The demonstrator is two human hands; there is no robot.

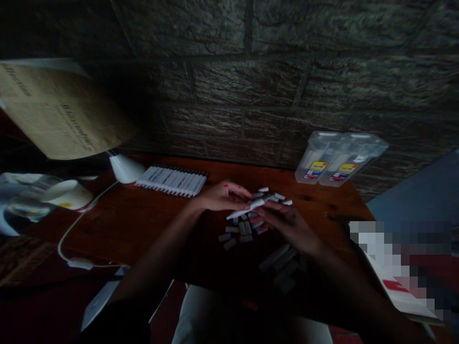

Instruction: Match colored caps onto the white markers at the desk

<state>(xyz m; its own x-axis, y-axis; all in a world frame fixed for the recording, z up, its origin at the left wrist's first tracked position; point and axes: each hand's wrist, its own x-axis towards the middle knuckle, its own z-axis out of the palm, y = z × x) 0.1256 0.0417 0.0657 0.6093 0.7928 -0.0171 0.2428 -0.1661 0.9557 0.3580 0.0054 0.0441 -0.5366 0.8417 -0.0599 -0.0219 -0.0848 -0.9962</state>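
Observation:
A white marker pen (246,209) is held slantwise between my two hands above the wooden desk. My left hand (225,195) reaches in from the left, with its fingers closed on the pen's middle. From the right, my right hand (292,224) pinches the upper right end; whether a separate cap is there cannot be made out. Below and around the fingers lie several loose white caps (245,229), partly hidden by the hands. More pale pieces (281,263) lie in shadow under my right wrist. A neat row of white markers (172,181) sits left of my left hand.
Two clear plastic cases (322,165) with labels stand at the back right. At the left are a lamp (71,114) with a printed shade, a paper cup (68,195) and a white cord (68,234). A brick wall (229,95) rises behind the desk (118,229).

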